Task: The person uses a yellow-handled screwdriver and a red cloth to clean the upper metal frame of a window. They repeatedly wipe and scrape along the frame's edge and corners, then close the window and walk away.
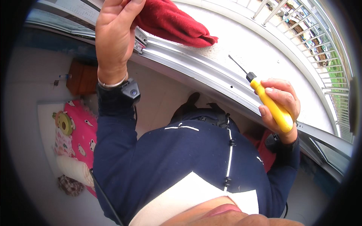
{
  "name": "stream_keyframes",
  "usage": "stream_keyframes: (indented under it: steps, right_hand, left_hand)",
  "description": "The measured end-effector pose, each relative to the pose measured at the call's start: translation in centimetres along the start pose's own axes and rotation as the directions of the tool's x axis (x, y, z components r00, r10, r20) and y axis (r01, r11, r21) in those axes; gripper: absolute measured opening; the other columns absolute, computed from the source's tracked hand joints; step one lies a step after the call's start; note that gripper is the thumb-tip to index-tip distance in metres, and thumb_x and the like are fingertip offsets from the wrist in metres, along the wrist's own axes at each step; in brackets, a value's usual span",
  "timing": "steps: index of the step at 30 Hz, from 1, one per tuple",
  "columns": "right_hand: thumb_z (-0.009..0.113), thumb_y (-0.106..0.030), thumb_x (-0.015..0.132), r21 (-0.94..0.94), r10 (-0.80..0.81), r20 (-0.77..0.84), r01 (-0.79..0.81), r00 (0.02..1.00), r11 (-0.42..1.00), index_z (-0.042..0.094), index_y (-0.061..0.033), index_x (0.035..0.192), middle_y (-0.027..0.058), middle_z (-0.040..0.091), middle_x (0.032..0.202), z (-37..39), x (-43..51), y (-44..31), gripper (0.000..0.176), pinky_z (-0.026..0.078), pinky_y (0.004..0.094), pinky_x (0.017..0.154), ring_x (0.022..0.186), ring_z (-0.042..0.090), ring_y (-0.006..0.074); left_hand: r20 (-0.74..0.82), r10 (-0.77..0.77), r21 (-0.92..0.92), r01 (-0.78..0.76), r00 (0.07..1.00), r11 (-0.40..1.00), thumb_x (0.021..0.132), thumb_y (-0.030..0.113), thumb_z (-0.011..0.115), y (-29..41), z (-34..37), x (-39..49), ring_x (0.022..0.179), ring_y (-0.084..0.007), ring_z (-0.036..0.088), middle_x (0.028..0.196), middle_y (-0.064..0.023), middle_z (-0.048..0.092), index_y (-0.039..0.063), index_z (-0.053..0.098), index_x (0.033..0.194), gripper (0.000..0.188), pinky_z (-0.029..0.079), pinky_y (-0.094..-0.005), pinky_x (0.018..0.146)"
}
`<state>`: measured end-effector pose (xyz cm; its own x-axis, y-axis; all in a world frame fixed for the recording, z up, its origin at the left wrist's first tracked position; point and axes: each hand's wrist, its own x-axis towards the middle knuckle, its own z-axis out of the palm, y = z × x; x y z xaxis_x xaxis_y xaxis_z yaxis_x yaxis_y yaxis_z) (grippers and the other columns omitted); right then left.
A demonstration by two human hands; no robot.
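My left hand (114,36) is raised at the upper left, its fingertips partly cut off by the picture's top edge. It holds a red cloth (175,25), which hangs over the white window ledge beside the track. My right hand (282,99) grips the yellow handle of a screwdriver (271,106) above the right part of the window frame. The screwdriver's thin dark shaft points up and left over the ledge, its tip apart from the cloth. Below both hands runs the metal sliding-window track (198,66), with a small dark hole in it.
Beyond the white ledge (254,45) stands a metal railing (305,34). A sliding window sash (68,14) is at the upper left. Inside, a bed with a pink cover (82,135) and a brown wooden stool or cabinet (82,77) stand at the left.
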<state>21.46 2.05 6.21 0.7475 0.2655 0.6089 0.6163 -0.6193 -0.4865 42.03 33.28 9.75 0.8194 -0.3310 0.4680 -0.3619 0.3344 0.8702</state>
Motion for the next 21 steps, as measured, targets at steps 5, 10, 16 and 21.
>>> stream_keyframes:
  steps: [5, 10, 16, 21]
  right_hand:
    - [0.075, -0.012, 0.080, 0.199, -0.049, 0.015, 0.045, 0.999, 0.979, 0.061, -0.0015, 0.108, 0.0196, 0.067, 0.104, 2.9, 3.5, 1.5, 0.033, 0.055, 0.0342, 0.077, 0.090, 0.068, 0.0276]
    - [0.072, -0.017, 0.086, 0.346, -0.105, 0.083, 0.070, 0.991, 0.936, 0.061, -0.0023, 0.109, 0.0189, 0.066, 0.107, 6.4, 6.1, 3.0, 0.029, 0.057, 0.0336, 0.079, 0.093, 0.068, 0.0263]
    - [0.074, -0.008, 0.081, 0.411, -0.125, 0.212, 0.027, 0.969, 0.911, 0.063, -0.0054, 0.107, 0.0141, 0.066, 0.108, 10.7, 8.3, 4.7, 0.028, 0.054, 0.0350, 0.088, 0.096, 0.068, 0.0268]
    - [0.075, -0.005, 0.077, 0.427, -0.162, 0.275, 0.030, 0.948, 0.904, 0.062, -0.0049, 0.101, 0.0128, 0.066, 0.103, 9.5, 7.8, 4.4, 0.027, 0.055, 0.0343, 0.079, 0.090, 0.068, 0.0276]
  left_hand:
    - [-0.310, 0.087, 0.151, -0.042, 0.947, 0.988, 0.098, 0.006, 0.056, 2.2, -3.6, -6.4, 0.103, -0.0146, 0.061, 0.113, -0.0085, 0.065, 0.002, 0.057, 0.126, 0.028, 0.048, -0.0294, 0.096]
    - [-0.499, 0.084, 0.108, -0.034, 0.862, 0.994, 0.099, 0.007, 0.055, 3.2, -5.7, -9.3, 0.101, -0.0185, 0.062, 0.109, -0.0102, 0.066, 0.002, 0.057, 0.124, 0.026, 0.049, -0.0335, 0.096]
    - [-0.432, 0.042, 0.082, -0.007, 0.901, 0.997, 0.099, 0.009, 0.055, 1.7, -6.7, -9.1, 0.102, -0.0159, 0.061, 0.112, -0.0093, 0.065, 0.000, 0.057, 0.124, 0.026, 0.047, -0.0300, 0.096]
    - [-0.348, -0.015, 0.081, 0.047, 0.937, 0.996, 0.099, 0.008, 0.056, 1.1, -6.4, -9.7, 0.103, -0.0151, 0.061, 0.113, -0.0090, 0.065, 0.000, 0.056, 0.125, 0.027, 0.046, -0.0292, 0.097]
